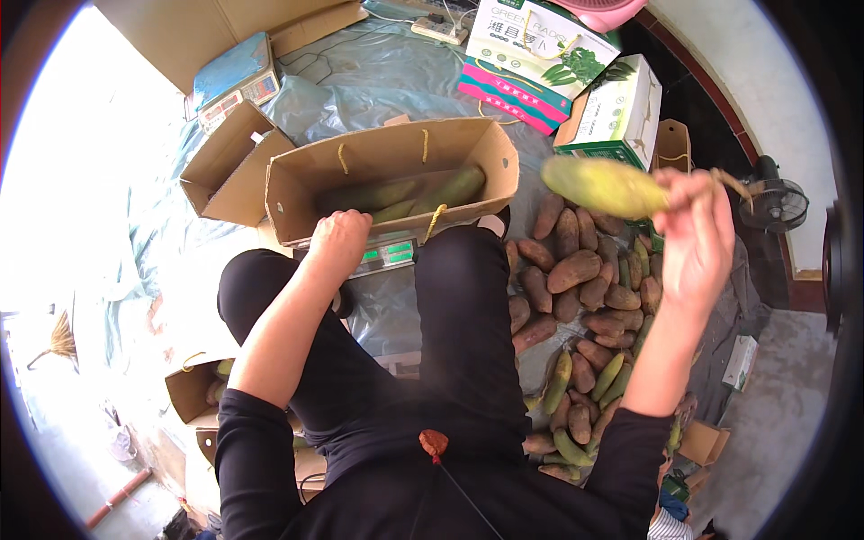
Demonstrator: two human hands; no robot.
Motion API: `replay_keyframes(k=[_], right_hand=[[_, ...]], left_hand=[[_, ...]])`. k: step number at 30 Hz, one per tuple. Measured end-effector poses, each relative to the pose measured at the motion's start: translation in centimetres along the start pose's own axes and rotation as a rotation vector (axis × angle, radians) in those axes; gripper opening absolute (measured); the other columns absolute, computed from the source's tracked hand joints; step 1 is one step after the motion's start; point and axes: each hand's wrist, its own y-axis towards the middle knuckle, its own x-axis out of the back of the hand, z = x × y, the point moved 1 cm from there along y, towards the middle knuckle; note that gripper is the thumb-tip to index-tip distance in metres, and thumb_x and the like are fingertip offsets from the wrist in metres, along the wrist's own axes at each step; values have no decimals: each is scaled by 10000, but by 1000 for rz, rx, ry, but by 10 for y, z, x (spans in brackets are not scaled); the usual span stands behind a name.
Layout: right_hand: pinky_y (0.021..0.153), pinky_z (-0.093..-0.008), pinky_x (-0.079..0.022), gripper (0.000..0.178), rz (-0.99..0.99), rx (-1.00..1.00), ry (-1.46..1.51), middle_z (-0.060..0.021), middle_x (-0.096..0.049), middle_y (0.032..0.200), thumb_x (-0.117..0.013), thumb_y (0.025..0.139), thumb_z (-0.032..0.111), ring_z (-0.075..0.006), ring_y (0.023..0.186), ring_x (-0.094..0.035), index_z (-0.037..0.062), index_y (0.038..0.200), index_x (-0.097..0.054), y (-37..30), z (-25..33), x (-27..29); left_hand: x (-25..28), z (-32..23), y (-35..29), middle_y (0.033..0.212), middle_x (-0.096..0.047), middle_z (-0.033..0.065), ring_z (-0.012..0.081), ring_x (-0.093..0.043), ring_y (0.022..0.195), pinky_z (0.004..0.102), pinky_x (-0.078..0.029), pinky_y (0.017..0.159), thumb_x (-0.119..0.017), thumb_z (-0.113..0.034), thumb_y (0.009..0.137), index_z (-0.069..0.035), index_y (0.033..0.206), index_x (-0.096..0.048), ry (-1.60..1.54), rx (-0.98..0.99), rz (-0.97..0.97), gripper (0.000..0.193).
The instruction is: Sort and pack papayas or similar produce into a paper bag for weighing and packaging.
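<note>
In my right hand [698, 229], raised at the right, is a green radish [605, 186], gripped at the end with the thin root. The radish is slightly blurred and points left. My left hand [342, 239] has its fingers curled over the near edge of an open cardboard box [382, 162] with yellow rope handles. Inside that box lie several green radishes [453, 189]. Between my knees and the box, a scale [389, 256] shows green lit displays; the box seems to sit on it. A big heap of radishes [573, 270], many reddish brown with soil, spreads to my right.
A smaller open box [236, 162] touches the left side of the big one. Behind stand a blue-topped scale [236, 72], a power strip [439, 31] and printed gift boxes [540, 45]. A black fan [776, 205] stands far right. More boxed produce [193, 393] is at lower left.
</note>
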Motion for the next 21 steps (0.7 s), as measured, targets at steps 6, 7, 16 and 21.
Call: replay_keyframes(k=[6,7,16,21], right_hand=[[638,-233,-489,192,112,-146,294,-59,-601,884,-455,947,165,-172,918,-593,25,991,-579,51,-67,-75],[640,-234,-495,190,96,-181,294,-55,-610,876,-462,945,172,-158,896,-596,33,976,-587,55,-82,-83],[748,-236,-511,227,393,-266,-340,-58,-643,997,-553,892,135,-106,892,-602,-2,1061,-617,43,-180,-157],[822,-237,-460,279,357,-236,-135,-48,-642,1047,-583,872,98,-110,956,-588,5,1135,-579,30,-181,-128]], left_hand=[[0,2,-2,825,-609,159,335,-613,839,412,-507,729,-522,46,698,-23,821,-591,0,15,10,158],[0,0,1,825,-609,159,335,-613,839,412,-507,729,-522,46,698,-23,821,-591,-2,5,11,158],[0,1,1,836,-615,159,334,-616,841,414,-508,730,-513,46,704,-29,846,-601,16,13,40,183],[0,4,-1,847,-629,126,297,-636,840,398,-526,708,-542,-17,750,-59,860,-600,55,-18,21,132]])
